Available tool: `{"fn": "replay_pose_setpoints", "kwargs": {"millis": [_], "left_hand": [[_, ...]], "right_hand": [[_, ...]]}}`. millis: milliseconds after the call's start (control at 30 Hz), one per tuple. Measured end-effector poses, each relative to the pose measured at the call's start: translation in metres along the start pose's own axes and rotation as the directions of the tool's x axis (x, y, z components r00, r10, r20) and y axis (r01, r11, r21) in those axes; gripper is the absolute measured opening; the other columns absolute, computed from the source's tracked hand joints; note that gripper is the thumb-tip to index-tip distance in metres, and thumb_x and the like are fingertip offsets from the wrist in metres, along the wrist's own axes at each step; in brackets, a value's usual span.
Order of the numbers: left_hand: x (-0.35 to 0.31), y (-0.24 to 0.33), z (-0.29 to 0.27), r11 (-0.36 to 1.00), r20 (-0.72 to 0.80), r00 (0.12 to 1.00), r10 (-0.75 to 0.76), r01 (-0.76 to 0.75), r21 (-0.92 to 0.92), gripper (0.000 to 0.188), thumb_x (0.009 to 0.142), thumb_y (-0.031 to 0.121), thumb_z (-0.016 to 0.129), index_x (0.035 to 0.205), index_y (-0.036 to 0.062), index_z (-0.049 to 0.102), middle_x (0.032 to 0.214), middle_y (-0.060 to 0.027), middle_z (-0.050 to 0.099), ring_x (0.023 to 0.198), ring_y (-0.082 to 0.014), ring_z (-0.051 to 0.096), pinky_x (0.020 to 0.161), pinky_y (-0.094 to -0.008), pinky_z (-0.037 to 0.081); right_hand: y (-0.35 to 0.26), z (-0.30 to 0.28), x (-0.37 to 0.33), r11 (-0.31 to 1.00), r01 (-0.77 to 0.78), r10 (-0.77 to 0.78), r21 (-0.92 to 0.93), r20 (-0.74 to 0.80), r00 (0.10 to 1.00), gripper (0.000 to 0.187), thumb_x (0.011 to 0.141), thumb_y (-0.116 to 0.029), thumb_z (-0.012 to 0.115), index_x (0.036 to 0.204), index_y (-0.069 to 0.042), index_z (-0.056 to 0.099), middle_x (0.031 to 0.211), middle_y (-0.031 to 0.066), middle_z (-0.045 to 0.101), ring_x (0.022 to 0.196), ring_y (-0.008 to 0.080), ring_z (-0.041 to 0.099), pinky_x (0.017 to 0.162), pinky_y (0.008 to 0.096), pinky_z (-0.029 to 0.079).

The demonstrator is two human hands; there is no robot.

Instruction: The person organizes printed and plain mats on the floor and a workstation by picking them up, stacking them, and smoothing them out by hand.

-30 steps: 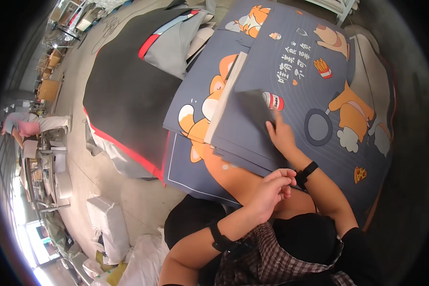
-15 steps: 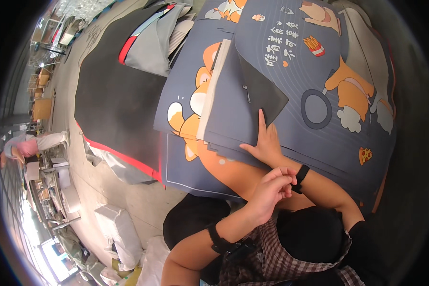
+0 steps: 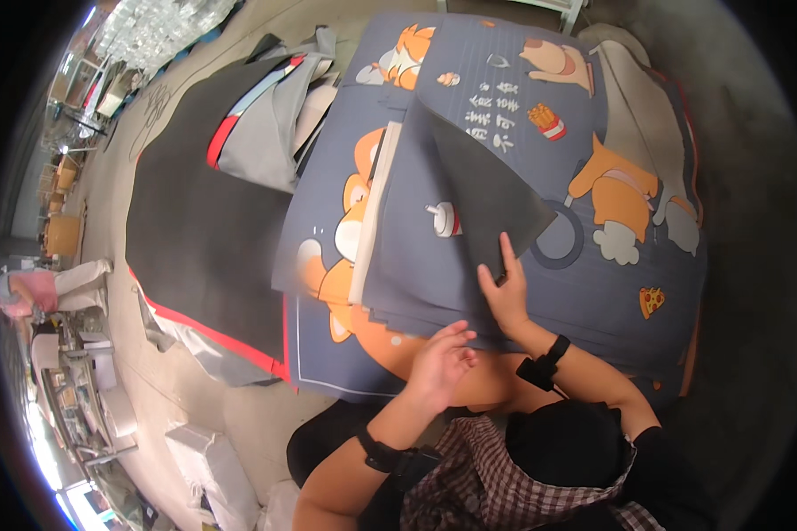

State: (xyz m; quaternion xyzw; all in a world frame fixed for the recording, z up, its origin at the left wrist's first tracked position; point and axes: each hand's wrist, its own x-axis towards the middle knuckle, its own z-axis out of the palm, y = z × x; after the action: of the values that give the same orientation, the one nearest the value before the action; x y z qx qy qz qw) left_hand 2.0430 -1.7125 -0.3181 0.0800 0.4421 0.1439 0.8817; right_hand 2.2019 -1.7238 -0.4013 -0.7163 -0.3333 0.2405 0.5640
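A pile of blue-grey mats (image 3: 527, 190) with cartoon animals and snacks lies in front of me. One top mat is turned up along its left side, baring its plain dark underside (image 3: 483, 190) and a printed cup (image 3: 445, 219) on the sheet below. My right hand (image 3: 507, 299) rests against the lower part of this flap, thumb and forefinger stretched apart, the other fingers partly hidden. Over the pile's near edge hovers my left hand (image 3: 444, 365), empty, its fingers loosely bent and apart. Both wrists wear black straps.
Left of the pile lies a black sheet (image 3: 208, 221) with red edging, grey pieces heaped behind it. A white wrapped block (image 3: 211, 478) stands on the floor at lower left. Farther left, a person in pink (image 3: 35, 292) bends near cluttered tables.
The flap has been turned over farther to the right, uncovering the printed cup. My right hand has moved with it. My left hand has moved left, away from my right wrist, and its fingers have loosened.
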Motion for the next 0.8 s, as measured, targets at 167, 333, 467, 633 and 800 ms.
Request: {"fn": "replay_pose_setpoints", "kwargs": {"millis": [167, 333, 467, 633, 800], "left_hand": [[0.025, 0.025, -0.036, 0.994, -0.187, 0.980, 0.073, -0.086, -0.061, 0.037, 0.080, 0.010, 0.051, 0.114, 0.0040, 0.039, 0.113, -0.0101, 0.046, 0.098, -0.0219, 0.048, 0.085, -0.0331, 0.040], [0.064, 0.048, -0.055, 0.993, -0.326, 0.940, 0.105, -0.119, -0.023, 0.043, 0.077, 0.012, 0.054, 0.115, 0.0011, 0.037, 0.124, -0.0122, 0.036, 0.116, -0.0244, 0.036, 0.098, -0.0367, 0.028], [0.083, 0.051, -0.061, 0.990, -0.416, 0.908, 0.053, -0.103, -0.098, 0.041, 0.075, 0.013, 0.056, 0.111, 0.0002, 0.040, 0.121, -0.0125, 0.037, 0.118, -0.0232, 0.033, 0.102, -0.0359, 0.021], [0.088, 0.050, -0.054, 0.982, -0.449, 0.893, 0.034, -0.112, -0.149, 0.034, 0.076, 0.013, 0.056, 0.107, 0.0027, 0.045, 0.112, -0.0103, 0.042, 0.107, -0.0205, 0.041, 0.100, -0.0359, 0.025], [0.092, 0.055, -0.028, 0.974, -0.139, 0.989, 0.048, -0.077, -0.211, 0.023, 0.081, 0.021, 0.057, 0.097, 0.0062, 0.049, 0.088, -0.0038, 0.047, 0.089, -0.0186, 0.048, 0.092, -0.0356, 0.035]], "right_hand": [[-0.025, -0.076, 0.037, 0.953, 0.025, 0.085, 0.301, -0.344, 0.935, 0.052, 0.079, 0.005, 0.045, 0.130, 0.001, 0.034, 0.136, 0.0113, 0.033, 0.123, 0.0177, 0.033, 0.099, 0.0249, 0.027], [-0.052, -0.193, 0.042, 0.973, 0.163, -0.044, 0.163, -0.561, 0.826, 0.053, 0.079, 0.008, 0.042, 0.130, -0.002, 0.034, 0.137, 0.0101, 0.031, 0.123, 0.0186, 0.034, 0.100, 0.0284, 0.029], [-0.047, -0.274, 0.029, 0.995, 0.082, -0.029, 0.051, -0.655, 0.755, 0.055, 0.081, 0.007, 0.041, 0.133, -0.010, 0.032, 0.134, 0.0110, 0.034, 0.121, 0.0206, 0.036, 0.098, 0.0294, 0.031], [-0.018, -0.335, 0.016, 0.995, -0.096, 0.032, -0.035, -0.784, 0.620, 0.054, 0.082, 0.006, 0.040, 0.133, -0.010, 0.031, 0.137, 0.0121, 0.029, 0.121, 0.0230, 0.035, 0.098, 0.0306, 0.031], [0.017, -0.344, 0.006, 0.974, -0.226, 0.138, -0.003, -0.785, 0.603, 0.060, 0.081, 0.005, 0.043, 0.136, -0.010, 0.024, 0.137, 0.0148, 0.027, 0.123, 0.0239, 0.033, 0.099, 0.0313, 0.030]]}}
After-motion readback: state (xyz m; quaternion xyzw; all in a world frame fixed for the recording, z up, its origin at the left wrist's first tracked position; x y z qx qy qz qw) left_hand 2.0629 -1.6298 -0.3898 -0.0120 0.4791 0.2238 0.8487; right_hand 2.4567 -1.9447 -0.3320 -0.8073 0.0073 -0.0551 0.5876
